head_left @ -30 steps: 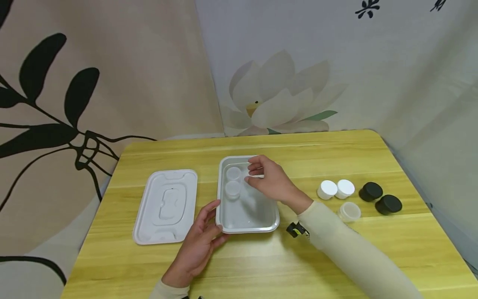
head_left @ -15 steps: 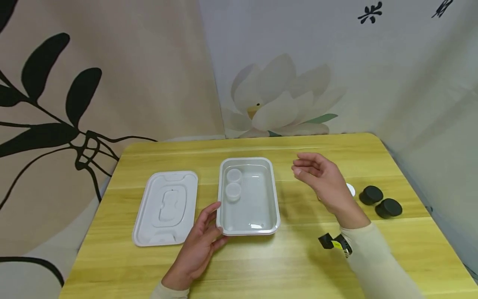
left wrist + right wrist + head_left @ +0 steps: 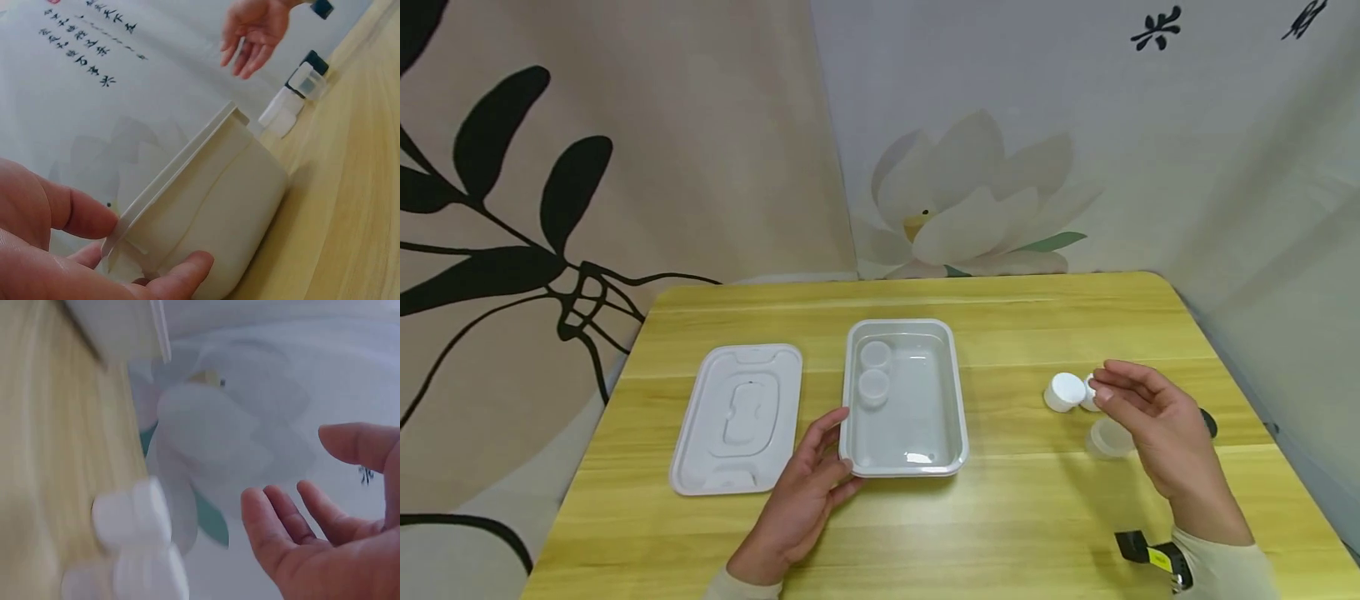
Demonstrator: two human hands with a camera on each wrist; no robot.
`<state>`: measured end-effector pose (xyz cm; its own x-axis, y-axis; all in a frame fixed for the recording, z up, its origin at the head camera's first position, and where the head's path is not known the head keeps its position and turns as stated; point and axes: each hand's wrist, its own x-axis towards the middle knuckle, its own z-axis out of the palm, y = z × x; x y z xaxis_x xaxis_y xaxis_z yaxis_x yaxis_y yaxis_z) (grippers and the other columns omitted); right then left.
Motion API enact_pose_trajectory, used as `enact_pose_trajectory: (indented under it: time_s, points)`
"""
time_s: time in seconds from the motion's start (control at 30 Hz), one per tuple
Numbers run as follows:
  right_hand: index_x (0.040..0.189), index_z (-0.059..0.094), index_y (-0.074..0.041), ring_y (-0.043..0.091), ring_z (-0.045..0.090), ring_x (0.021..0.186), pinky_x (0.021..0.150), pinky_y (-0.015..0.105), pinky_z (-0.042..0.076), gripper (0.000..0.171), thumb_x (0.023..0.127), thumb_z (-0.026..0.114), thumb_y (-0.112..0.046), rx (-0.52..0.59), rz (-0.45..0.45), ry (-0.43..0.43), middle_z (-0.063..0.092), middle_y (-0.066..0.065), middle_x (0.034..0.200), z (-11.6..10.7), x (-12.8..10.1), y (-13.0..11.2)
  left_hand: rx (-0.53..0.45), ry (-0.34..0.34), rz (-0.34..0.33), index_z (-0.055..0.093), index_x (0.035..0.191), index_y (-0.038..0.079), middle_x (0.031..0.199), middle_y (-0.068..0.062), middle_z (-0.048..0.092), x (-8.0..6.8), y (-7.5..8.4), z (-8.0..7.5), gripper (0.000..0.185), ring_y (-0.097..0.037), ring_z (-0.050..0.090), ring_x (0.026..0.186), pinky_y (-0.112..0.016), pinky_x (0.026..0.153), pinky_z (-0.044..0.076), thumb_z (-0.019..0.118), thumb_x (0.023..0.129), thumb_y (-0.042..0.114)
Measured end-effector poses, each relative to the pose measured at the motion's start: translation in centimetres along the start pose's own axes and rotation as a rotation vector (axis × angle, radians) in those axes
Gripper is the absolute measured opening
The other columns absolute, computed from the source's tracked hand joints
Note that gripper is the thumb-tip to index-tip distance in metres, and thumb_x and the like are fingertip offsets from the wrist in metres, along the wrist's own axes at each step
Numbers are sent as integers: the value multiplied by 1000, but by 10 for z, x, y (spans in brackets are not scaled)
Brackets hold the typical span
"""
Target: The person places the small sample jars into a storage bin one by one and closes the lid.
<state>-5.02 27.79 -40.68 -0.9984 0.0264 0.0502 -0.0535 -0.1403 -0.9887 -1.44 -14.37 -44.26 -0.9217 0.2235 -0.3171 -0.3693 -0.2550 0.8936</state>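
Note:
My left hand [image 3: 801, 504] grips the near-left corner of a white rectangular plastic container [image 3: 922, 400]. In the left wrist view, fingertips lie at the container's rim and another digit presses its outer wall [image 3: 240, 206]. Inside, two small translucent round jars [image 3: 873, 388] stand one behind the other along the left side. My right hand [image 3: 1172, 442] is in the air over the right of the table, fingers loosely bent with nothing between them. Near its fingertips are two white-capped jars [image 3: 1064, 392] and a clear jar [image 3: 1108, 439]. Black jars are mostly hidden behind it; one dark edge [image 3: 1208, 422] shows.
A white rectangular lid [image 3: 707, 433] lies flat on the wood-grain table [image 3: 1000, 533], left of the container. Behind the table hangs a pale cloth [image 3: 737, 167] printed with leaves and a flower. A black device [image 3: 1157, 554] is strapped to my right wrist.
My right hand has left the container and moved right, now over the jars and covering most of the black ones. My left hand keeps its place at the container's corner.

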Motion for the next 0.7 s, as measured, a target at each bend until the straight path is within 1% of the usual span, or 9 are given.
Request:
enact_pose_trajectory:
  time_s: [0.1,0.2,0.4,0.57,0.63,0.7]
  points:
    - [133,66,-9,5,71,110,91,15,57,38,100,64,9,-10,1,59,74,-6,121,-18,-10,6,0,0,-3,34,162,20,163,-17,31,1,0,0,67,-34,52,135,-40,99,55,51,102,-3]
    - [133,67,-11,2,69,110,90,13,56,37,101,64,6,-41,35,113,74,-9,121,-32,-22,16,7,-2,-9,34,161,21,162,-16,31,1,0,0,66,-33,53,132,-39,98,55,50,102,-3]
    - [134,66,-18,-5,65,110,87,9,54,37,100,69,-2,-138,142,190,71,-19,118,-44,-34,37,9,10,-16,35,160,22,160,-15,32,-3,1,-1,64,-31,53,132,-39,99,55,50,103,-3]
    - [136,63,-19,-6,62,106,83,9,54,39,100,72,-7,-181,235,202,68,-23,116,-46,-37,51,12,1,-15,33,161,21,161,-15,31,-2,2,0,64,-32,50,137,-41,100,54,50,104,-1]
    - [136,61,-18,-5,62,105,82,10,54,41,99,73,-6,-183,257,191,67,-22,115,-46,-38,55,11,-4,-15,32,162,20,162,-16,30,-2,2,0,65,-33,49,138,-41,100,53,50,103,-1]
    - [137,59,-17,-5,62,104,83,11,55,43,99,71,-1,-168,262,176,66,-20,115,-46,-38,60,9,-5,-15,32,162,20,162,-16,29,-1,3,1,65,-33,49,138,-41,100,53,51,103,-1]
